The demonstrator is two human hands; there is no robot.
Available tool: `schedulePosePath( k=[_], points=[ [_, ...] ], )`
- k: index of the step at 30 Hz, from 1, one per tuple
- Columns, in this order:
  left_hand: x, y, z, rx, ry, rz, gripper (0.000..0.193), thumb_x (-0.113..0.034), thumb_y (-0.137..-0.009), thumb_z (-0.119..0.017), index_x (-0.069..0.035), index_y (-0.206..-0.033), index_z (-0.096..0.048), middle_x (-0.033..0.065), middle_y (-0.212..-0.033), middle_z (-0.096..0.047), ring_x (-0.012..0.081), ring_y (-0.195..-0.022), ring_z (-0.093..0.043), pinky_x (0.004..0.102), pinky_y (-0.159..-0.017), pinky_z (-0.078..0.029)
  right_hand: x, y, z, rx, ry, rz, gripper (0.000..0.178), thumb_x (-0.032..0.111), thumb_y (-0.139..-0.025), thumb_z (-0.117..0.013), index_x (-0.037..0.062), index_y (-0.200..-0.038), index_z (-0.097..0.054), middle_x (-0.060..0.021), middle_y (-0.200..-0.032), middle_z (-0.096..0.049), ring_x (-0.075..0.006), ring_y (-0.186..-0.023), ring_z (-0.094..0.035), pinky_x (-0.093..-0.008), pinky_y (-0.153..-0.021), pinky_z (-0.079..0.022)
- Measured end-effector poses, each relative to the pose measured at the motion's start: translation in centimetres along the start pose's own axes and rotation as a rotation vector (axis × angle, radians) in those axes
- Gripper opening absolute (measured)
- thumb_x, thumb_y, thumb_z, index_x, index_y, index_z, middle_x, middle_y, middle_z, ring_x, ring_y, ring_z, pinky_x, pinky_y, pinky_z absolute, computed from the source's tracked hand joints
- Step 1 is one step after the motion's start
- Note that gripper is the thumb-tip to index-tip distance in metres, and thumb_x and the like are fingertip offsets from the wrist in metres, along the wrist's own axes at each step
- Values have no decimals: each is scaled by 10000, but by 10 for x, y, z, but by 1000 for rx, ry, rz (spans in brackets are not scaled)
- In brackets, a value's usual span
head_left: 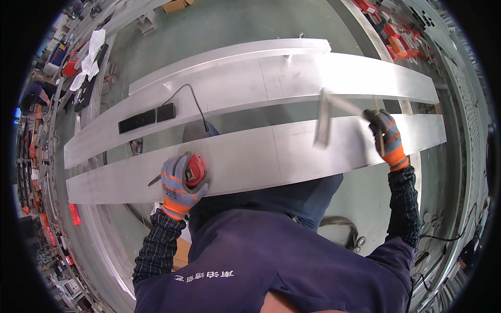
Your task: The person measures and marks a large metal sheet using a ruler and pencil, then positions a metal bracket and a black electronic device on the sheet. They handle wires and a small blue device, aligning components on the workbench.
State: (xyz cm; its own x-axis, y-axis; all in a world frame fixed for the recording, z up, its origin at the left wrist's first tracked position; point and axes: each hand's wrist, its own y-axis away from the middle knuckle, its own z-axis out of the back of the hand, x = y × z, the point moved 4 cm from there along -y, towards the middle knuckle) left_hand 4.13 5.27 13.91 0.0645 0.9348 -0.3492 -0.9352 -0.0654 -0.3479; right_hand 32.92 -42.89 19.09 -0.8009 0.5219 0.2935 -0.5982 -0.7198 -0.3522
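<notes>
Both my hands wear grey gloves with orange cuffs. My left hand (180, 182) is closed around a red tape measure (195, 171), over the left part of the nearer long aluminium beam (235, 159). A thin dark pointed thing (154, 180) sticks out beside that hand; its kind is unclear. My right hand (385, 136) is closed on an L-shaped metal square (324, 122), blurred by motion, above the beam's right half. A thin yellowish stick (380, 128) also shows in the right hand. A faint cross line runs over the beam between my hands.
A second aluminium beam (219, 94) lies behind, across a gap, carrying a black bar-shaped device (147, 118) with a cable. A narrower profile (229, 55) rests along its far edge. Racks and red boxes (394, 36) line the right; cluttered shelves fill the left.
</notes>
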Motion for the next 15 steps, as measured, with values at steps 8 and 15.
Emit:
schedulePosePath(
  k=[8, 15],
  points=[
    [0, 2, 2, -69, 45, 13, 836, -250, -652, -872, -18, -1395, -565, 202, -1315, -609, 408, -1157, -591, 486, -1016, -498, 29, 4, -22, 218, 105, 74, 423, 82, -830, -727, 100, -1250, -687, -137, -1234, -704, -388, -1230, -611, -498, -1086, -484],
    [-50, -33, 18, 71, 823, 275, 762, -135, -814, -721, -5, -1511, -445, 142, -1377, -546, 261, -1256, -560, 391, -1094, -455, 108, -14, -31, -175, -474, -249, 364, -1, -877, -757, -8, -1231, -671, -194, -1174, -727, -341, -1163, -688, -402, -973, -551]
  ],
)
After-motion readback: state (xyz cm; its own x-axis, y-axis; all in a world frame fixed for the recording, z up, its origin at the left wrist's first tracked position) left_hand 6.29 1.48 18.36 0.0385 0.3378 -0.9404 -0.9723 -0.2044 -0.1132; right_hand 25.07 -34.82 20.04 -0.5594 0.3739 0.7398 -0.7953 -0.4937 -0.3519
